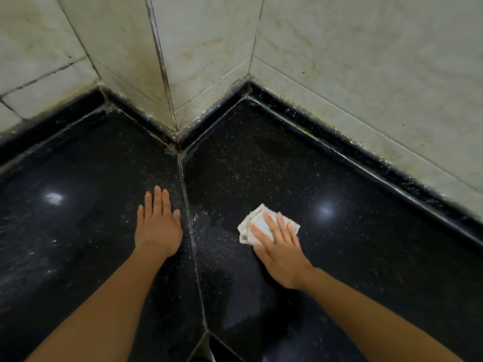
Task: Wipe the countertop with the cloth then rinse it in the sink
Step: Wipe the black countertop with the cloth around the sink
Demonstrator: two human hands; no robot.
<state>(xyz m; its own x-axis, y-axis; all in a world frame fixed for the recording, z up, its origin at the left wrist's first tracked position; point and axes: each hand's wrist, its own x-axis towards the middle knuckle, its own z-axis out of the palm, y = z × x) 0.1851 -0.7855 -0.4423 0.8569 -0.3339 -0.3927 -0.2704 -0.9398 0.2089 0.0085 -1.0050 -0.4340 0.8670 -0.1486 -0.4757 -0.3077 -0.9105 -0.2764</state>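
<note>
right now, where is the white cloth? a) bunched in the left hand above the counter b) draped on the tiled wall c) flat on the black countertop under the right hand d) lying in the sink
c: the cloth lies on the black countertop with the right hand pressed flat on it, while the left hand rests bare on the counter.

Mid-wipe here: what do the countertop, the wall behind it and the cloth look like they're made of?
Countertop: looks like polished black granite or similar stone; pale speckles, mirror-like light reflections, a filled seam between slabs.
Wall tiles: likely glazed ceramic or marble, off-white with faint veining, dark grimy grout lines.
Cloth: seems a soft woven fabric, white, crumpled into folds under the right hand.
</note>
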